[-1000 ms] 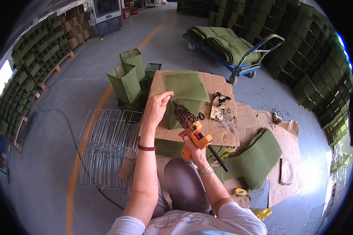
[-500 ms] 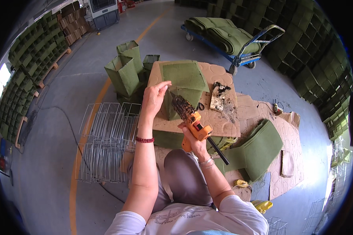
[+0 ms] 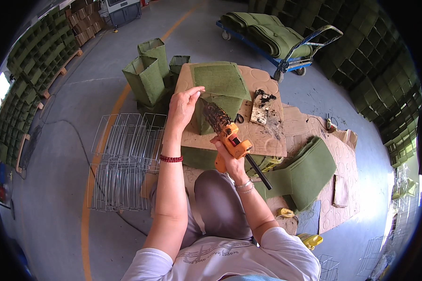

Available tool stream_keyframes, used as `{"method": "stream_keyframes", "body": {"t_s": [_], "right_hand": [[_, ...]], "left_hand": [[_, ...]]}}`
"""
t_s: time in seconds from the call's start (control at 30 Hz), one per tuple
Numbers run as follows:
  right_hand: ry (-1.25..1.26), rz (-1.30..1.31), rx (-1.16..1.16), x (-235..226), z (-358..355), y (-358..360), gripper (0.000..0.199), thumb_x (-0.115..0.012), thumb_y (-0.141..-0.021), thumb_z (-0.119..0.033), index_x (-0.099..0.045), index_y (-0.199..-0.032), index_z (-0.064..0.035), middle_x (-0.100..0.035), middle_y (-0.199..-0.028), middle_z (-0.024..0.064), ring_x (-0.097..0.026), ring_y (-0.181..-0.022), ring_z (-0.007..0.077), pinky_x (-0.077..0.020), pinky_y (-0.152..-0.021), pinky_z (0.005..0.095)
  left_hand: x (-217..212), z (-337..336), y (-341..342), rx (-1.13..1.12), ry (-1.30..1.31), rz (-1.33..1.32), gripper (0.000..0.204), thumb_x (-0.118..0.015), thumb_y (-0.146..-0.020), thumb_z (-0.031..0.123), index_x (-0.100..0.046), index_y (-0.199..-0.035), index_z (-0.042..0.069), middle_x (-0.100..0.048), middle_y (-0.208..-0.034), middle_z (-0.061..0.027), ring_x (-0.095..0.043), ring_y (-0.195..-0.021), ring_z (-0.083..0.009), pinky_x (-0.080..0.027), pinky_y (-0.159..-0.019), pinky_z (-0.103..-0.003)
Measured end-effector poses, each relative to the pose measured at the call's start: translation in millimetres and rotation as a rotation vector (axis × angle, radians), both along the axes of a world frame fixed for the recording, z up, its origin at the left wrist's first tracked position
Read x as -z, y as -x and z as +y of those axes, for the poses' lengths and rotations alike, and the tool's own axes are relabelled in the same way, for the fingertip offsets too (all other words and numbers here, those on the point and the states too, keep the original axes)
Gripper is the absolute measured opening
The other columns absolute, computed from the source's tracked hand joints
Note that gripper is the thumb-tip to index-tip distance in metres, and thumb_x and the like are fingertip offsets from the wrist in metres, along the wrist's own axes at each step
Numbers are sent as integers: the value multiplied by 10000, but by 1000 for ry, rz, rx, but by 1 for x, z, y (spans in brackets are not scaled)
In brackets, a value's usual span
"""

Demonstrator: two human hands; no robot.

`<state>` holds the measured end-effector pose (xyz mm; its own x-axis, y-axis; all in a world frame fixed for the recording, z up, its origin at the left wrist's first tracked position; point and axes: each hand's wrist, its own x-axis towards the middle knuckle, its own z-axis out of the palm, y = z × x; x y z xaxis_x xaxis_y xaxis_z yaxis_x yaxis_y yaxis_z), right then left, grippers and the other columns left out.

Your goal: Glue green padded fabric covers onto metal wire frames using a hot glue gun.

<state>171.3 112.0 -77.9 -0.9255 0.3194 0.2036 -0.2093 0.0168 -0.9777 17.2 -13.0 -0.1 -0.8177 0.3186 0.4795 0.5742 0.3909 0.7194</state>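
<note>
My right hand (image 3: pixel 232 165) grips an orange glue gun (image 3: pixel 238 146) with a black glue stick out of its back end. Dark, crusted residue coats its front, which points at the side of a green felt box (image 3: pixel 220 80). That box lies on a cardboard-topped work surface (image 3: pixel 267 146), a loose flap along its near edge. Thumb and fingers of my left hand (image 3: pixel 181 110) are pinched together at the flap's left corner; the exact hold is small in view. Right of the box lie black-handled scissors (image 3: pixel 239 118) and a pale pad (image 3: pixel 259 112) smeared with black residue.
Wire frames (image 3: pixel 122 182) stack at left, below upright green felt boxes (image 3: pixel 145 82). Felt sheets (image 3: pixel 309 173) lie on cardboard at right. A blue trolley (image 3: pixel 286 63) carries folded felt behind. Stacked felt boxes line both sides (image 3: pixel 37 61); a cable (image 3: pixel 82 140) crosses the floor.
The whole scene has shifted slightly upward in view. Both hands, the glue gun and the felt box keep nearly the same places relative to each other.
</note>
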Motion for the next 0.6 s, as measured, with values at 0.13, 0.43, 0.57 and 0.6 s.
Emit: {"method": "stream_keyframes", "body": {"t_s": [0.13,0.43,0.57,0.6], "right_hand": [[53,1,-4,4,-2,2,299,-666,-845,-295,-613,-1043,-76,-607,-897,3,-549,-801,97,-448,-715,256],[13,-63,40,3,1,3,315,-676,-834,-313,-626,-1029,-71,-616,-887,14,-567,-802,110,-455,-723,264],[35,-62,37,-4,-6,1,208,-634,-854,-220,-631,-975,-51,-614,-897,2,-547,-832,98,-440,-753,256],[62,-61,39,-7,-8,1,112,-592,-874,-129,-633,-922,-36,-607,-903,-14,-520,-845,80,-423,-769,246]], "left_hand": [[1,-1,1,0,-28,9,214,-522,-911,132,-653,-1046,30,-666,-795,-105,-501,-591,-92,-437,-604,-257],[-2,0,0,-9,-6,-29,212,-523,-910,125,-649,-1044,20,-671,-813,-113,-517,-621,-90,-441,-626,-255],[3,1,2,-10,-57,18,208,-534,-906,158,-654,-1036,49,-567,-664,-189,-590,-611,-262,-455,-613,-345],[5,0,3,0,-73,35,208,-534,-906,157,-655,-1035,48,-565,-661,-190,-589,-608,-261,-454,-611,-346]]}}
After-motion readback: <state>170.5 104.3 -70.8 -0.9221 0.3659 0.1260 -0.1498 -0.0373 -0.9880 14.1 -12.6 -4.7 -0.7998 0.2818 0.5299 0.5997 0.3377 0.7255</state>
